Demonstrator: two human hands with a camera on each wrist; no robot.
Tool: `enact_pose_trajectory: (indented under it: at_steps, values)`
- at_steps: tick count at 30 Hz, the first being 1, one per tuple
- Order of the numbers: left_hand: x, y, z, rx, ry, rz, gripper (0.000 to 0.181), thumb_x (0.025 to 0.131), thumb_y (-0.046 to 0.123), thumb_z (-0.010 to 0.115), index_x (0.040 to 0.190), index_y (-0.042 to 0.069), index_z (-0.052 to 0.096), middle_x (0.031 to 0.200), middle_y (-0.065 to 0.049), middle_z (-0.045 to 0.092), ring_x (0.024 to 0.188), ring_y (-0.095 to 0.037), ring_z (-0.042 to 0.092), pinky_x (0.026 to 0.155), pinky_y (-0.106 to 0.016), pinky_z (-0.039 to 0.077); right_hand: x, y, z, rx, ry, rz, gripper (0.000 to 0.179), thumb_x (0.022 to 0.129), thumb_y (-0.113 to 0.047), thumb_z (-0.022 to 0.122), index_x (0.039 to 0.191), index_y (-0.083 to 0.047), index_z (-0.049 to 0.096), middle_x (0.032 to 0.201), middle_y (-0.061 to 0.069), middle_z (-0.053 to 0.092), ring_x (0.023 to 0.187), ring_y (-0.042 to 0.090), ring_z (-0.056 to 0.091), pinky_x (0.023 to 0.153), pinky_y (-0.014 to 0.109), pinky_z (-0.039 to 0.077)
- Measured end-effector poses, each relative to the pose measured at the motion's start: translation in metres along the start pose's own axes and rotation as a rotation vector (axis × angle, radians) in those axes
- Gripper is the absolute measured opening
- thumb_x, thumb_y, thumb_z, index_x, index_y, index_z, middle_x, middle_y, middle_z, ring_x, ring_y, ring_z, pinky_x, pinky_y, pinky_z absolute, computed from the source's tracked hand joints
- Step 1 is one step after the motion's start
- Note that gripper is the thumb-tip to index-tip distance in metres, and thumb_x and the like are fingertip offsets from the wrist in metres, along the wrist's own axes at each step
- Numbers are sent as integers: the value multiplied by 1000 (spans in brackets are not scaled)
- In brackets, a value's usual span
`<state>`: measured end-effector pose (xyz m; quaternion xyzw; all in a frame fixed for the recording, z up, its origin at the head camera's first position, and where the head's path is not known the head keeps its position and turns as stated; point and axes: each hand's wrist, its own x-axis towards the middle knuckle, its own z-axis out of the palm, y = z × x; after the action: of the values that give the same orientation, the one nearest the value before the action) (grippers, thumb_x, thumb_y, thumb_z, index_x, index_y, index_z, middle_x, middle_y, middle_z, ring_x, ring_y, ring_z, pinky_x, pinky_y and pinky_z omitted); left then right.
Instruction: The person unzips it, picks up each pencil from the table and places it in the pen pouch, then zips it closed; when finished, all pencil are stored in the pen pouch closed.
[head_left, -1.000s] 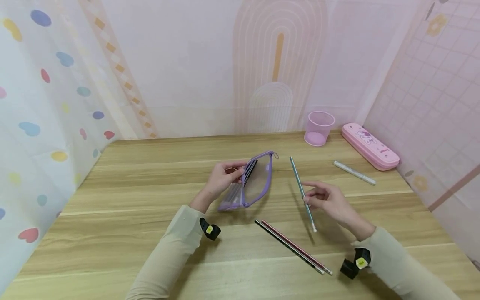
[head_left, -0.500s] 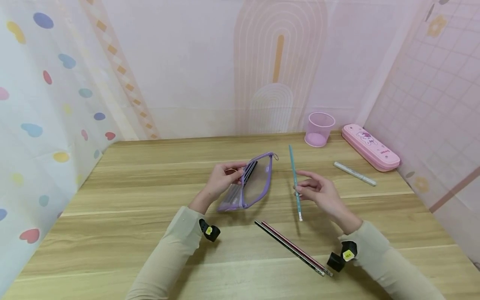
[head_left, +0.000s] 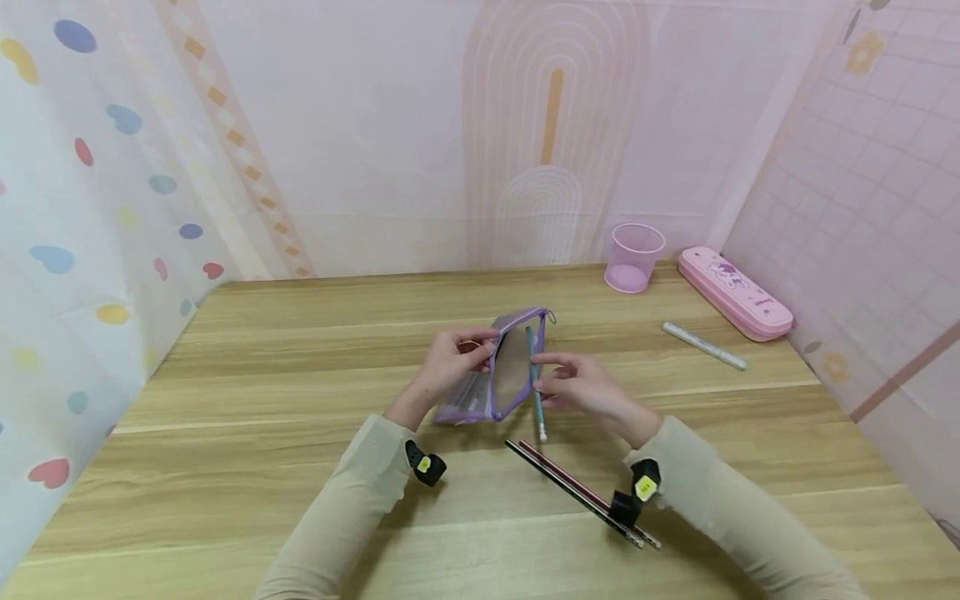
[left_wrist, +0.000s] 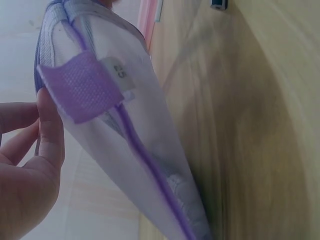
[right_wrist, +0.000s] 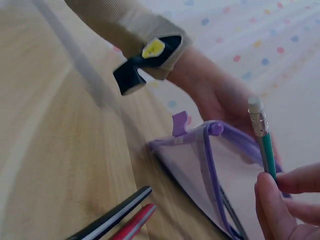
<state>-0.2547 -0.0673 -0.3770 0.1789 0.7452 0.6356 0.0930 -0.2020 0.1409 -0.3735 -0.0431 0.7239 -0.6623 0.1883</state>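
Note:
My left hand (head_left: 452, 363) pinches the near rim of a see-through pencil pouch (head_left: 468, 396) with purple edging, whose mouth gapes toward the right. Inside it, a dark pencil (right_wrist: 231, 210) shows in the right wrist view. Between thumb and fingers, my right hand (head_left: 588, 390) pinches a teal pencil (head_left: 538, 408), its white eraser end toward me. The pencil's far end is at the pouch's mouth; whether it touches the rim I cannot tell. On the table below lie a black pencil (head_left: 551, 477) and a red pencil (head_left: 558, 472), side by side, partly covered by the right wrist camera.
A pink mesh cup (head_left: 633, 258) stands at the back right. Next to it lies a pink pencil case (head_left: 735, 293), with a pale pen (head_left: 703, 346) in front. Patterned cloth hangs behind the wooden table (head_left: 262, 375) and along both sides.
My right hand has moved left with the teal pencil, from the open table to the pouch's mouth. The left hand keeps its hold on the pouch almost unmoved.

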Motion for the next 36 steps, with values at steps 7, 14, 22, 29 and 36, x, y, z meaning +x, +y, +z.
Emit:
enact_pose_trajectory:
  at_steps: [7,14,22,29,36]
  values:
    - [-2,4,8,7,-19,-13,28,86,0,53,112,-9,56,91,-22,57,61,-4,55,59,-21,54,28,3,15,24,101,45,49,83,1,55,129,5,38,91,15,58,62,6,59,69,23,55]
    - [-2,8,14,-18,-44,-13,29,86,-1,52,113,-10,55,93,-24,57,61,-3,56,58,-17,53,43,7,25,-132,183,-15,47,80,1,59,124,7,43,88,25,63,56,10,61,64,29,57]
    - [-3,8,14,-44,-34,-33,29,86,-1,52,114,-10,54,88,-16,57,60,-4,55,57,-16,52,33,6,24,-289,147,-133,38,84,-3,54,120,10,46,88,29,63,60,18,64,57,28,56]
    - [-3,9,8,-33,-5,-33,31,86,1,53,114,-11,54,86,-16,58,61,-5,56,58,-17,52,-6,4,3,-506,39,-312,29,80,0,57,107,11,55,84,22,63,67,14,59,58,23,54]
    - [-3,8,4,-29,-9,-37,31,86,2,54,114,-10,54,85,-12,57,62,-6,56,60,-20,54,-59,22,-12,-844,-237,-244,30,74,-10,67,101,2,61,75,1,62,65,1,53,57,15,48]
